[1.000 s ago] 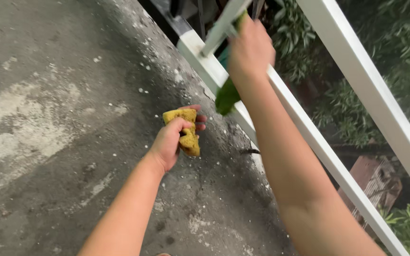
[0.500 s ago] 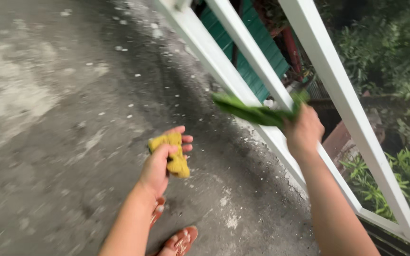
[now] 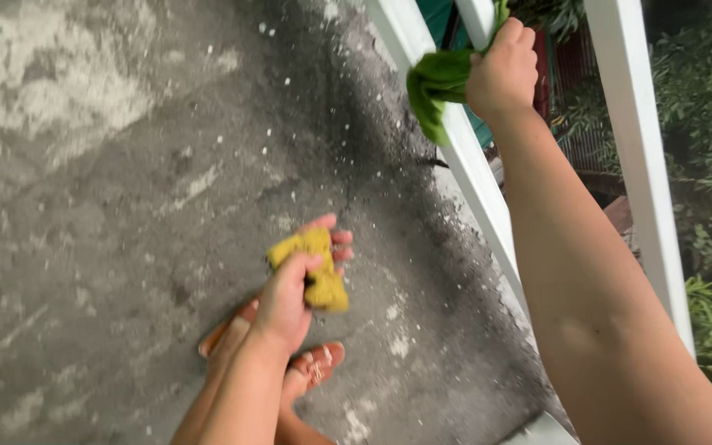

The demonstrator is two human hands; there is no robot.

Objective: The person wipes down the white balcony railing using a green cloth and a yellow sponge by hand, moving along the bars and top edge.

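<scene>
Sponge [image 3: 311,268] clamped in left grip [image 3: 290,297]; right grip [image 3: 503,70] squeezes cloth [image 3: 437,82] against railing [image 3: 480,189]

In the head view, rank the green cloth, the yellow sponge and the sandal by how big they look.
1. Green cloth, bunched in the right hand against the white railing.
2. Yellow sponge, gripped in the left hand.
3. Sandal, though partly hidden; it and the sponge look close, so that order is unsure.

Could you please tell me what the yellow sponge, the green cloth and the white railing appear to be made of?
Yellow sponge: seemingly soft foam, porous and crumpled in the grip. Green cloth: soft fabric, draping in folds. White railing: smooth painted bars, probably metal, though that's uncertain.
</scene>
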